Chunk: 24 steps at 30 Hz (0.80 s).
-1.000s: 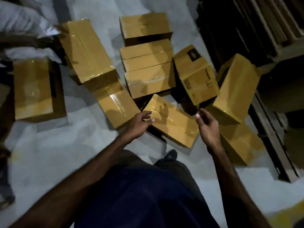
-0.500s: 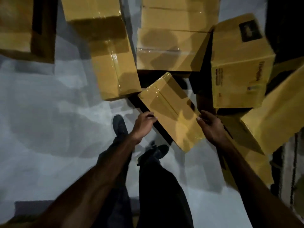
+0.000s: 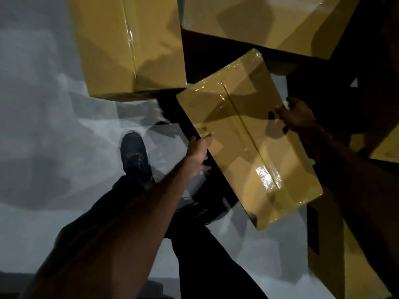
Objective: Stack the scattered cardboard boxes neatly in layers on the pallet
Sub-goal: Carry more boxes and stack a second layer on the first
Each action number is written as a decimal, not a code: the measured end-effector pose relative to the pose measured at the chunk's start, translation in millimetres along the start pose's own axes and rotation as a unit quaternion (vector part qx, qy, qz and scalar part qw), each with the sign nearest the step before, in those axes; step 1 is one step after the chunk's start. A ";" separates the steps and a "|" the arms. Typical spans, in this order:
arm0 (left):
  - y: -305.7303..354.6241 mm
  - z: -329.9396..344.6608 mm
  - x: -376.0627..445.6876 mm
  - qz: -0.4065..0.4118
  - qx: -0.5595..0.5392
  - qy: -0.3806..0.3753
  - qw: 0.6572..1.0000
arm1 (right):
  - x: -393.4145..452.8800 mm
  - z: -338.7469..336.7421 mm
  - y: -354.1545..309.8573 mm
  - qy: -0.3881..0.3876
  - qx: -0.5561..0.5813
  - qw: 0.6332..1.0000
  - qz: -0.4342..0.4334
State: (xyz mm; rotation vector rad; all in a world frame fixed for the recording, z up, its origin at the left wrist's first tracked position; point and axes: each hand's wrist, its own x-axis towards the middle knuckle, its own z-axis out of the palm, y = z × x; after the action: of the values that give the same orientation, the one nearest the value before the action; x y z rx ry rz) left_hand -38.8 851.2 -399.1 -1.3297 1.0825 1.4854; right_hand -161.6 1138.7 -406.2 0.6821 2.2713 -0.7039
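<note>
Dim storeroom, grey concrete floor (image 3: 43, 104) under hard shadows. Head view, looking steeply down.

Taped cardboard box (image 3: 248, 139) tilted, lying diagonally near the middle of the floor patch in view; far corner close under a second box (image 3: 259, 20) at the top edge, near corner pointing toward the lower right. Clear tape along the centre seam, glare patch near the lower end. Whether lifted free of the floor or resting on one edge: cannot tell.

Left hand (image 3: 198, 154) at the box's left long edge, thumb on the top face, fingers wrapped down the dark side wall. Right hand (image 3: 298, 115) at the opposite long edge, fingers curled over it onto the top face. Both hands clamped on the same box, one per side.

Third box (image 3: 129, 46) upright at the upper left, just beside the held one. More cardboard (image 3: 345, 255) along the right edge, partly behind the right forearm. Dark shoe (image 3: 133, 154) planted on the floor left of the left hand.

Pallet not in view.

Step in hand, judged: pickup of one scattered box, grip just secured. Task early, several boxes lying loose.

Next move calls for: level the box, lift clear of neighbours, turn toward the pallet, set down square to an edge.
</note>
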 end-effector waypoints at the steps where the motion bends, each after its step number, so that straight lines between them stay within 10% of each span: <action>1: 1.2 3.1 5.3 -0.002 -0.019 -0.003 1.000 | 3.6 4.3 -2.0 -0.001 -0.006 1.000 -0.003; 11: -22.1 5.9 -53.3 -0.033 -0.067 -0.052 0.996 | -98.4 -7.5 -6.7 0.024 0.040 0.999 0.021; 24: -37.3 -50.9 -351.1 0.086 -0.004 -0.023 0.996 | -384.2 -114.0 -66.5 0.092 0.223 0.970 0.027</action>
State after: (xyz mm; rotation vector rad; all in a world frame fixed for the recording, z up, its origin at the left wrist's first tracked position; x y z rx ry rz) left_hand 38.0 797.4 -54.9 -1.2257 1.1874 1.6390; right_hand -2.6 1057.5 -41.3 1.0524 2.2643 -1.1850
